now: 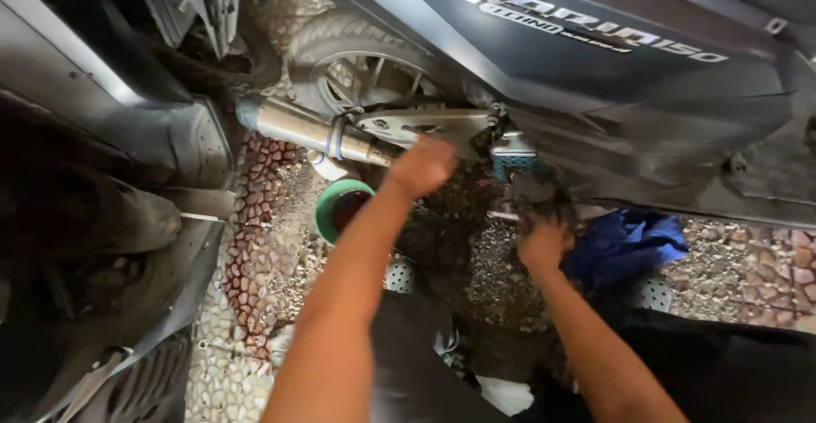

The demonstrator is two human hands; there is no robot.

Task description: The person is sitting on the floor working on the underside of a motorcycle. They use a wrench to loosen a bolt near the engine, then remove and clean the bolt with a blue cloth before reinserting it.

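My left hand (422, 166) reaches under the dark scooter (595, 57), just below the silver bracket (425, 122) beside the exhaust pipe (297, 125). It is blurred and its fingers are hidden from me. My right hand (544, 240) is lower and to the right, its fingers curled around a thin metal tool (503, 215) whose tip pokes out to the left. A crumpled blue cloth (633, 240) lies right next to this hand. A teal footpeg (515, 164) sits between the two hands. A green bowl (327, 210) holding dark liquid stands on the ground under the exhaust.
The scooter's rear wheel (357, 70) stands behind the exhaust. A second dark scooter (102, 176) fills the left side. The ground is pebble paving (255, 244) with a dark wet patch (476, 261) under the engine. My dark-clothed knees are at the bottom.
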